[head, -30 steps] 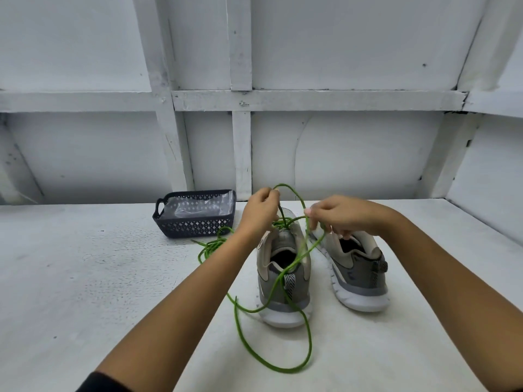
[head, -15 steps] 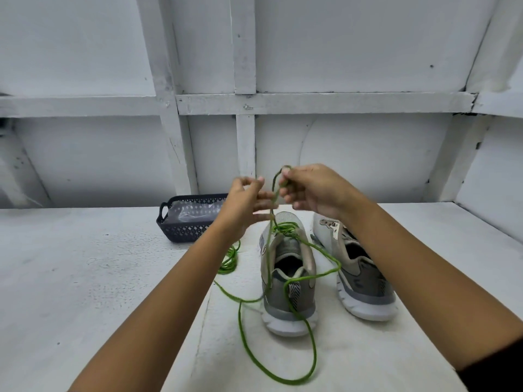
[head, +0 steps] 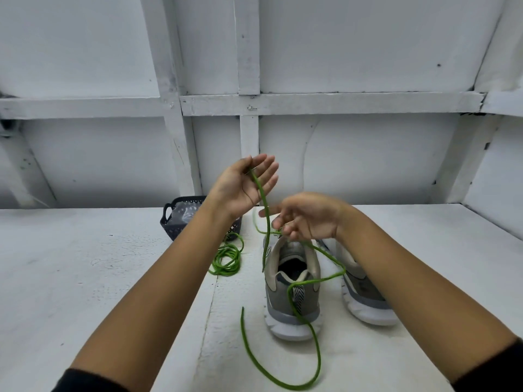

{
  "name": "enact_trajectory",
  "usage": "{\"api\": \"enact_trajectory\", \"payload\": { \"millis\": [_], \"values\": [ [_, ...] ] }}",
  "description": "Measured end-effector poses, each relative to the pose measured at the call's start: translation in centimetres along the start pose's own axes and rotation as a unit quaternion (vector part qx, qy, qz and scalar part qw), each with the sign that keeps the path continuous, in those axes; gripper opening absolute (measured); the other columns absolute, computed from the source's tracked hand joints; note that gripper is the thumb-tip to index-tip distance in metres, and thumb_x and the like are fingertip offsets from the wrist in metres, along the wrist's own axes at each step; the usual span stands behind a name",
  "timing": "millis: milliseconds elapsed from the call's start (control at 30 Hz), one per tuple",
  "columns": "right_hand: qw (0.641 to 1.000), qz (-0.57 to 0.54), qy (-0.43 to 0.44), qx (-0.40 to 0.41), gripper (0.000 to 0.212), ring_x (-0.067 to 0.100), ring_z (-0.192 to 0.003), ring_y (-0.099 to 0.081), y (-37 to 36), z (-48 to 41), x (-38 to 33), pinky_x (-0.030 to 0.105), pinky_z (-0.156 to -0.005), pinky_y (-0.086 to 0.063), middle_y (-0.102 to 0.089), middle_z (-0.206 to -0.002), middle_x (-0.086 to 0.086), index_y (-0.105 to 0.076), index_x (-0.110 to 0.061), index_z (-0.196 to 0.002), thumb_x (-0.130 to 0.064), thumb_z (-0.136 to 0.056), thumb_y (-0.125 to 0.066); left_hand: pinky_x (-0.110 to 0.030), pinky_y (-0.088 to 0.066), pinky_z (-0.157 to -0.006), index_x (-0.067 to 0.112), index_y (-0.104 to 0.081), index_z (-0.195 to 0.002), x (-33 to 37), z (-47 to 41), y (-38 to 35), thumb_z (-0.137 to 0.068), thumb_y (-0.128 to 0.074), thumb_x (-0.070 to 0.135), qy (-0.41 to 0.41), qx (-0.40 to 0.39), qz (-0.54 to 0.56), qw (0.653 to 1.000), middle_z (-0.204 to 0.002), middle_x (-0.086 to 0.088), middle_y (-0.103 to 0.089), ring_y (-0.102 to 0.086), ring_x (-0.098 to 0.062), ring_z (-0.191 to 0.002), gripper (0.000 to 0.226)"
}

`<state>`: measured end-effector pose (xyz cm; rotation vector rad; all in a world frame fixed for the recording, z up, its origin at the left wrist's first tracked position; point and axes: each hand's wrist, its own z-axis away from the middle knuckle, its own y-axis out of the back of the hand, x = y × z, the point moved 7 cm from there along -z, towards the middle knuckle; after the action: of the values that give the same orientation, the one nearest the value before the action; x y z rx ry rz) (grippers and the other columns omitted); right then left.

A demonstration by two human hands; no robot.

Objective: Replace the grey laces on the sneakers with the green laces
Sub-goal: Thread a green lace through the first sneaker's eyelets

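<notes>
Two grey sneakers with white soles stand heel toward me on the white table: the left sneaker (head: 293, 308) and the right sneaker (head: 365, 295). A green lace (head: 312, 335) runs from the left sneaker's top and loops over the table in front of it. My left hand (head: 244, 185) is raised palm up with straight fingers. The lace drapes over it between thumb and forefinger, and one end hangs down. My right hand (head: 307, 219) hovers over the left sneaker's tongue, its curled fingertips on the lace. The eyelets are hidden behind it.
A second green lace (head: 226, 260) lies coiled on the table (head: 85, 278) left of the sneakers. A dark plastic basket (head: 169, 220) holding clear plastic stands behind it near the white panelled wall. My forearms cross the near table.
My left hand has opened and risen, letting the lace slide over its palm. My right hand has dropped from beside it down to the left sneaker's tongue. The lace's loop on the table has shifted.
</notes>
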<state>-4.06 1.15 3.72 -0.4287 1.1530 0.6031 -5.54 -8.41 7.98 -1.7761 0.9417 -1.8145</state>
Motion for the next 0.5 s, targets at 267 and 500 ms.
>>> {"api": "enact_trajectory", "payload": {
  "millis": [267,500],
  "values": [
    [0.992,0.021,0.074,0.103,0.032,0.002,-0.037,-0.045,0.1,-0.4,-1.5,0.011,-0.036,-0.034,-0.052,-0.05,-0.001,-0.056,-0.007,-0.075,-0.016,-0.101,-0.039,-0.03,-0.057,-0.067,0.008,-0.059,-0.105,-1.5,-0.9,2.5,-0.1,-0.027,0.048,0.029,0.008,-0.159,0.987,-0.089,-0.009,-0.07,-0.069,-0.017,-0.076,0.051],
    [0.983,-0.046,0.069,0.162,0.035,0.002,-0.03,-0.039,3.0,-1.3,-3.9,0.01,-0.032,-0.031,-0.044,-0.052,-0.001,-0.052,-0.007,-0.072,-0.013,-0.101,-0.034,-0.022,-0.056,-0.062,0.003,-0.063,-0.097,-5.4,1.6,5.7,-0.098,-0.043,0.013,0.07,-0.047,-0.283,0.955,-0.07,-0.002,-0.066,-0.062,-0.01,-0.06,0.023]
  ]
}}
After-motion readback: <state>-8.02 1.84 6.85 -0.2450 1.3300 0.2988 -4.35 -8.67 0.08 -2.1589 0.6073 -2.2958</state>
